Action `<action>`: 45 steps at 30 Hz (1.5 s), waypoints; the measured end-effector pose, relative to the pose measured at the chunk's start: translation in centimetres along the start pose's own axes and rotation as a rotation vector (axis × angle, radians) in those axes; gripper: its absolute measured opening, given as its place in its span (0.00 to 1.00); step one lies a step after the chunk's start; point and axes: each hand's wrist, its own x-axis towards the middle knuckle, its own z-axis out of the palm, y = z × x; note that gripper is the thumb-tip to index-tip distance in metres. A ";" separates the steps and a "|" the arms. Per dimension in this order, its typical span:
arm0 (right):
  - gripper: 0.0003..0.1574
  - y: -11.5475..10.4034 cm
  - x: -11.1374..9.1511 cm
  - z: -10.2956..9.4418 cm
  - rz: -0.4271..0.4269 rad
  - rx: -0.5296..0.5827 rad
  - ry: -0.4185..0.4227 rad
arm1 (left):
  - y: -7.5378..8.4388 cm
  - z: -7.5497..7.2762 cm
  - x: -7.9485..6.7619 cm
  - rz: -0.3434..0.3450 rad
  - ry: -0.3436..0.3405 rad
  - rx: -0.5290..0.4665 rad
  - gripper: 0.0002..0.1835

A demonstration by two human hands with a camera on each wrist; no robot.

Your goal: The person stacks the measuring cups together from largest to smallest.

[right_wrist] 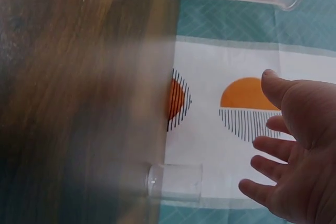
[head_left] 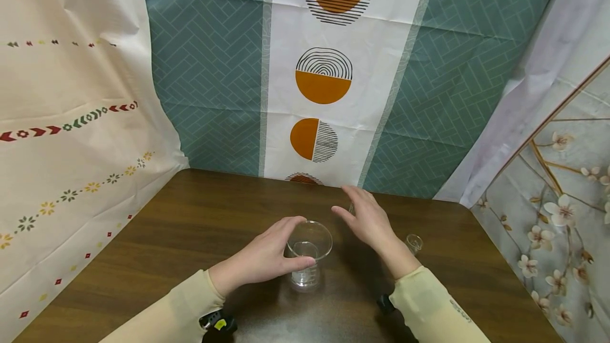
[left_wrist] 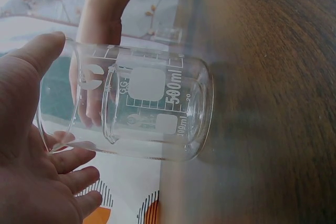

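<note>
A large clear glass beaker (head_left: 324, 232), marked 500ml, stands upright on the table. Inside it sits a smaller glass beaker (left_wrist: 170, 124) with a 100ml-like marking. My left hand (head_left: 267, 255) grips the large beaker near its rim, thumb on one side and fingers on the other. Held in the air to the right of it, my right hand (head_left: 367, 218) has its fingers spread and nothing in them. Beyond that hand, mostly hidden by it in the head view, is a small clear glass vessel (right_wrist: 181, 182). Another small glass vessel (head_left: 414, 242) stands beside the right forearm.
The dark brown wooden table (head_left: 200, 226) reaches back to a patterned cloth (head_left: 214, 68) hanging behind it. A cream cloth (head_left: 71, 173) hangs at the left, and a floral cloth (head_left: 548, 226) at the right.
</note>
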 end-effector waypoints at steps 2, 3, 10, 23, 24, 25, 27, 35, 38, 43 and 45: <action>0.46 0.2 0.1 0.1 0.005 -0.005 -0.003 | 0.0 0.0 0.0 -0.001 -0.002 0.002 0.51; 0.47 0.3 0.2 0.2 0.009 -0.006 -0.005 | 0.0 0.0 0.0 -0.001 -0.002 0.001 0.51; 0.47 1.1 0.6 0.7 0.033 -0.018 -0.008 | -0.1 0.0 0.0 0.007 0.006 0.002 0.50; 0.49 2.0 0.8 1.1 0.084 -0.064 0.001 | -0.2 0.1 0.0 0.008 0.007 0.025 0.52; 0.49 2.1 0.9 1.1 0.085 -0.067 -0.001 | -0.2 0.1 0.0 0.007 0.007 0.025 0.52; 0.50 2.1 0.9 1.1 0.086 -0.073 -0.004 | -0.2 0.1 0.0 0.007 0.007 0.024 0.52; 0.50 2.3 1.0 1.2 0.090 -0.080 -0.010 | -0.2 0.1 0.0 0.006 0.007 0.023 0.52; 0.52 3.1 1.3 1.6 0.121 -0.113 -0.046 | -0.2 0.2 0.0 0.007 0.008 0.018 0.52; 0.52 3.4 1.4 1.7 0.134 -0.113 -0.054 | -0.2 0.2 0.0 0.007 0.008 0.019 0.52; 0.53 3.7 1.6 1.8 0.159 -0.107 -0.055 | -0.2 0.1 -0.1 0.004 0.005 0.017 0.53; 0.54 3.8 1.7 1.8 0.172 -0.106 -0.060 | -0.2 0.1 -0.1 0.001 0.004 0.017 0.53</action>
